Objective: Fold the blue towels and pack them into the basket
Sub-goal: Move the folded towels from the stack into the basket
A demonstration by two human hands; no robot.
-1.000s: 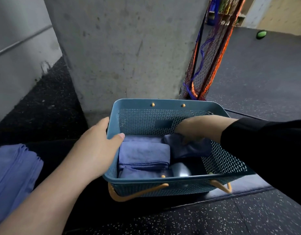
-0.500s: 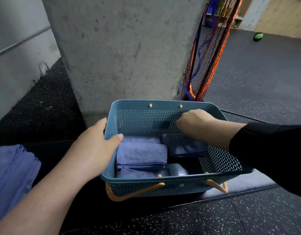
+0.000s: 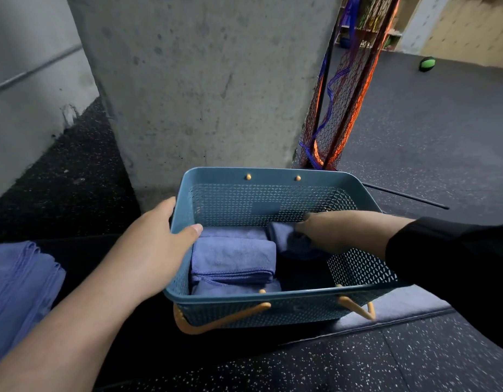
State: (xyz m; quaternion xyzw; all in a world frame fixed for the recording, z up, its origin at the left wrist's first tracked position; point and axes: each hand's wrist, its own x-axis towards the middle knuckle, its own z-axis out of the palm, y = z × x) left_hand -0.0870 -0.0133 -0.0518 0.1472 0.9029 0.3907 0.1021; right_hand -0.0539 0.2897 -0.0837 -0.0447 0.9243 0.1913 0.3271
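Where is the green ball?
In the head view, the green ball lies far off on the dark floor, upper right, beyond the net by the concrete pillar.

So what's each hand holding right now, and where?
Left hand grips the basket by its left rim. Right hand holds a folded towel by its top, inside.

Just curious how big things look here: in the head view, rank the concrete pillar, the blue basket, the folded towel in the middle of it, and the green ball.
1. concrete pillar
2. blue basket
3. folded towel
4. green ball, though it lies far off, so its true size is unsure.
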